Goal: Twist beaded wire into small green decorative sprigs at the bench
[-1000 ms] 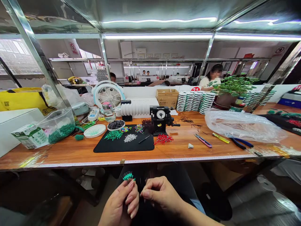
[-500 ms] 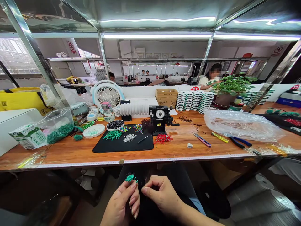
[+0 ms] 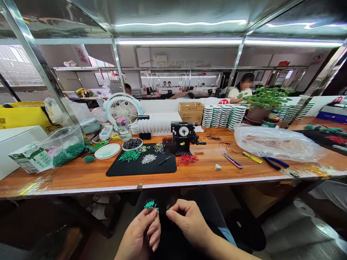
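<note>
My left hand [image 3: 142,229] is closed around a bunch of thin dark wires with green beads [image 3: 150,204] at their upper ends. The wire tips fan out above the beads. To its right, my right hand [image 3: 191,222] is closed in a pinch, thumb against forefinger. What it pinches is too thin to make out. A small gap separates the two hands, both held over the lap below the table edge. On the table beyond lies a black mat [image 3: 141,169] with green pieces [image 3: 130,155], white beads [image 3: 149,159] and a dark pen-like tool [image 3: 165,160].
A black hand-cranked machine [image 3: 184,134] stands behind red pieces [image 3: 187,159]. To the right lie tweezers [image 3: 232,160], pliers [image 3: 273,162] and a plastic bag [image 3: 276,142]. A dish of black beads [image 3: 132,143] and a white lid [image 3: 107,151] sit left. A co-worker [image 3: 241,92] sits opposite.
My right hand has shifted slightly right and up, widening the gap to my left hand. The left hand keeps its hold on the bunch and barely moves.
</note>
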{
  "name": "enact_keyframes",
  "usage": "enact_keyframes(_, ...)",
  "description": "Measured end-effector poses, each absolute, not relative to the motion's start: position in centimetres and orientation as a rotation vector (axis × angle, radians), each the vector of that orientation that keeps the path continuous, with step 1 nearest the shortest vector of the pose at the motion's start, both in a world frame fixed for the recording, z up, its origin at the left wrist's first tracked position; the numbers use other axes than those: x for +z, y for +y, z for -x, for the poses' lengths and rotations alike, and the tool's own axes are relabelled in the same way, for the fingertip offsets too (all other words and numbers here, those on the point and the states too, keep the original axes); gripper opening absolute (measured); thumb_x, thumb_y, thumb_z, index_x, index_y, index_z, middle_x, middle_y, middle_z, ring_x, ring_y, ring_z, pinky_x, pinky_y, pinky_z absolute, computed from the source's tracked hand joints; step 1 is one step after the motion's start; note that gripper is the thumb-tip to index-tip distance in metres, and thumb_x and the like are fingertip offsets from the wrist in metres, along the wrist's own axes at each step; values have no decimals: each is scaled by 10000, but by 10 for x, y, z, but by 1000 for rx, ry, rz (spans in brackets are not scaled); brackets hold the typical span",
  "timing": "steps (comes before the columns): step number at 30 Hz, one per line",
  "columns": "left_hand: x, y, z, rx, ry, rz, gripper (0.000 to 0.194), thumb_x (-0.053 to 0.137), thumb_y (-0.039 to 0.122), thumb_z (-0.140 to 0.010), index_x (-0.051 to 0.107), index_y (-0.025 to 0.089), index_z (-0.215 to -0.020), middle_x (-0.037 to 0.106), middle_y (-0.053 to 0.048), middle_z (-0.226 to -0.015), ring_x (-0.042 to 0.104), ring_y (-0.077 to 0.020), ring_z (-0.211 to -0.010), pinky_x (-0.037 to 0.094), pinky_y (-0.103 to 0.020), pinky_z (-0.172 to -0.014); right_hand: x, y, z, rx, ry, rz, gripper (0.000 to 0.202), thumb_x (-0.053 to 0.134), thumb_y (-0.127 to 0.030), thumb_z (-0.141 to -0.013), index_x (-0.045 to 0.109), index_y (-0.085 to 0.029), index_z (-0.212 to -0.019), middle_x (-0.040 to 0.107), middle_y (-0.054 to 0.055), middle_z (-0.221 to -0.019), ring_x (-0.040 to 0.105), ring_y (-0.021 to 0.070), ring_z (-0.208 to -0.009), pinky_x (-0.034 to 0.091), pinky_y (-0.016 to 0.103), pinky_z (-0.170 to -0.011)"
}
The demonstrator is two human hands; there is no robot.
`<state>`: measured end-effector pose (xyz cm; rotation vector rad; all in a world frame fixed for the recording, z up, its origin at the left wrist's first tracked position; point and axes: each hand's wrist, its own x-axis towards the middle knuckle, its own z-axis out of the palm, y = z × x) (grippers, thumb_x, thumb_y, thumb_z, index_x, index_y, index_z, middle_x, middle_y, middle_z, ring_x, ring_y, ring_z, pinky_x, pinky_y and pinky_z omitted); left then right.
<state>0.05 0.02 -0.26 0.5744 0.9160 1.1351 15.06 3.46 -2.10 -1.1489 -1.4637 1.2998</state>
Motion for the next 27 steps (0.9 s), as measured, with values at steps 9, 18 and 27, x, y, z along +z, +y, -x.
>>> enact_keyframes(9,-13,7,6,1108,988,-581,309,720,336,-706,465,174,-642,229,107,-491,92,-40,-419,81,-178,-361,-21,34,-151,1361,-1484,1045,170,635,-260,-737,657,-122,-640,596,17,-610,498,133,-610,399,251,-612)
enact_keyframes(18,-23,11,12,1167,1181,-782,263,744,392,-682,643,152,-724,408,63,-472,317,-64,-438,287,-165,-418,-19,31,-150,1462,-1496,1108,297,741,-221,-628,667,-147,-905,583,-6,-698,473,117,-628,408,240,-621)
enact_keyframes(27,-13,8,15,1043,1299,-1133,256,649,432,-758,711,186,-793,662,-52,-769,559,-225,-823,428,-275,-769,-26,33,-151,1319,-1618,1121,305,744,-244,-662,692,-197,-959,637,10,-751,519,131,-643,401,231,-592)
